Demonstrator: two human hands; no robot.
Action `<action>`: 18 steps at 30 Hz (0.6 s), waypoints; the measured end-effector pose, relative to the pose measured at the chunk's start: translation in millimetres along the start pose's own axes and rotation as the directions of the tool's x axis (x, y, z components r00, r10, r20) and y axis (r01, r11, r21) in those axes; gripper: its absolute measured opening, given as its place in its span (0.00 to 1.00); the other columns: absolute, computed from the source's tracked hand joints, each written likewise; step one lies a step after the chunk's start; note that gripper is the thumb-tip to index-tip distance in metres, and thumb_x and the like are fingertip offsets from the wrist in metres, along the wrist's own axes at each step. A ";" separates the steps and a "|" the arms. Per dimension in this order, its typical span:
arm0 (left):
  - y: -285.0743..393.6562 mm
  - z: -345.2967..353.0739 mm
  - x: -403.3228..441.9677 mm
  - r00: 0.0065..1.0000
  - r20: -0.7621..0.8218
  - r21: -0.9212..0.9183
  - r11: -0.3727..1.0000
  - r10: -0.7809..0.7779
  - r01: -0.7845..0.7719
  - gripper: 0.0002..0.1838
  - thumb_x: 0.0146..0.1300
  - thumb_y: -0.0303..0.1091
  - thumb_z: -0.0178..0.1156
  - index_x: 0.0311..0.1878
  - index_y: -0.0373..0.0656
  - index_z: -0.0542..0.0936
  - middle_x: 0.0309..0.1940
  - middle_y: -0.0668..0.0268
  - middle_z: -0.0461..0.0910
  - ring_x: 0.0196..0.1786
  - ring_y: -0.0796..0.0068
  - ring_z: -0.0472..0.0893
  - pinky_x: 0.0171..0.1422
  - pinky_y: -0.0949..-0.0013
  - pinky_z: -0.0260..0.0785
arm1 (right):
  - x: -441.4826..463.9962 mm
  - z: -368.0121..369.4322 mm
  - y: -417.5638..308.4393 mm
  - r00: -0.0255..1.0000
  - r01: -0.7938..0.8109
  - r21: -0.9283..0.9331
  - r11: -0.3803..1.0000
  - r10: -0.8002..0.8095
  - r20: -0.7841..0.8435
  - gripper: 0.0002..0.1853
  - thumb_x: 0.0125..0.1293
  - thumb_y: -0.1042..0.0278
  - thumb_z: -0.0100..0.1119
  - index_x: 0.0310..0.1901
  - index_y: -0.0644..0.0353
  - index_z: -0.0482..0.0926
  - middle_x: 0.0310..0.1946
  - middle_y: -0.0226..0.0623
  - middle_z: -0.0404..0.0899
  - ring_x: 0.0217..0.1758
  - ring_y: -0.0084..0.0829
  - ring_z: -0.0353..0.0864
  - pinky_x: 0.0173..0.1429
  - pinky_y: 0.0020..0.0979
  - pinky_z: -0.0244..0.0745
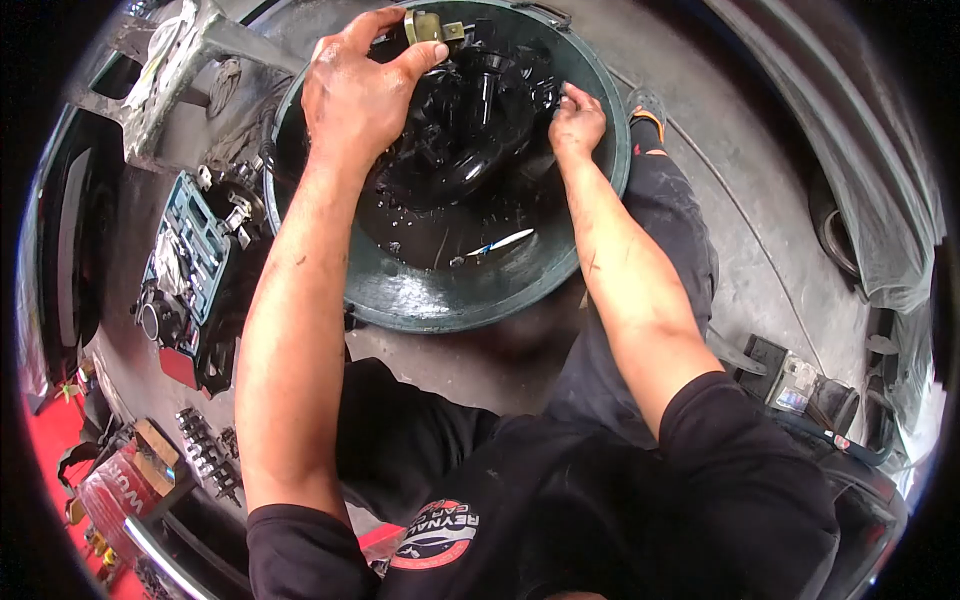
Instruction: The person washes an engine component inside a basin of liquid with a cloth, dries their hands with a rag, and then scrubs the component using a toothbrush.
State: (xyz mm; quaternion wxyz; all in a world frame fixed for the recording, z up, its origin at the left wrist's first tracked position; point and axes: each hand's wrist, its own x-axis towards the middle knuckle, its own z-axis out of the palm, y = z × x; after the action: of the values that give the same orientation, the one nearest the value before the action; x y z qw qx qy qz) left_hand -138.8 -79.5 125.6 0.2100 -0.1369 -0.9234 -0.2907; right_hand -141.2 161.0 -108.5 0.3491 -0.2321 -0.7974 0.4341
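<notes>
At the top of the head view, my left hand (355,95) grips a small gold-olive metal part (427,30) between thumb and fingers, over the basin. The part has a rounded body and a short tab on its right. My right hand (578,122) is closed in a pinch near the basin's right inner wall; whatever lies between its fingertips I cannot make out. Between the hands, wet black parts (470,170) lie piled in the round dark green basin (430,310). A slim white and blue stick-like item (502,243) rests in the dark liquid near the front.
Left of the basin lies an open teal tool case (195,240). A crankshaft-like metal part (207,455) and a red box (120,485) are lower left. A grey metal stand (165,80) rises at upper left. A cable (760,230) crosses the floor on the right, near my shoe (648,108).
</notes>
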 end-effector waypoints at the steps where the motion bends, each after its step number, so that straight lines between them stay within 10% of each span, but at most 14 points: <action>1: 0.7 -0.2 0.6 1.000 0.004 -0.012 1.000 -0.006 0.006 0.26 0.54 0.49 0.75 0.53 0.45 0.85 0.48 0.58 0.86 0.54 0.58 0.83 0.61 0.62 0.71 | -3.5 -1.7 1.3 0.998 0.051 -0.045 0.998 -0.050 0.030 0.15 0.61 0.78 0.55 0.47 0.62 0.86 0.42 0.46 0.83 0.50 0.44 0.83 0.59 0.36 0.76; 5: 1.7 1.1 4.1 0.999 0.017 -0.038 0.999 -0.036 0.037 0.27 0.55 0.47 0.75 0.55 0.45 0.84 0.49 0.58 0.86 0.57 0.61 0.83 0.62 0.63 0.71 | -52.3 1.1 -7.7 0.959 -0.259 0.277 0.925 0.281 -0.044 0.09 0.62 0.78 0.57 0.25 0.61 0.71 0.34 0.34 0.79 0.36 0.31 0.78 0.42 0.30 0.75; 11: 2.6 -2.0 4.6 0.997 0.058 -0.067 0.997 -0.043 0.046 0.28 0.55 0.47 0.75 0.56 0.43 0.83 0.51 0.57 0.86 0.57 0.64 0.83 0.63 0.65 0.71 | -68.7 10.6 6.0 0.974 -0.194 0.020 0.981 0.195 -0.113 0.07 0.57 0.79 0.64 0.37 0.65 0.87 0.36 0.44 0.83 0.41 0.40 0.84 0.49 0.35 0.78; 18: 40.1 -12.9 0.4 0.986 0.042 -0.235 0.958 -0.160 0.165 0.24 0.50 0.36 0.73 0.52 0.38 0.84 0.45 0.55 0.85 0.50 0.61 0.82 0.58 0.63 0.72 | -25.1 23.2 -19.1 0.924 -0.310 0.255 0.916 0.353 -0.145 0.12 0.63 0.78 0.61 0.49 0.66 0.83 0.41 0.46 0.83 0.45 0.40 0.82 0.54 0.34 0.75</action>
State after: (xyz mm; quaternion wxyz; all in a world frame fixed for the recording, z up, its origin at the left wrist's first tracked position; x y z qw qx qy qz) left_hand -120.2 -55.3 154.6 0.1571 -0.0879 -0.8923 -0.4141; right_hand -143.8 122.0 -109.8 0.3680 -0.3626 -0.6547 0.5517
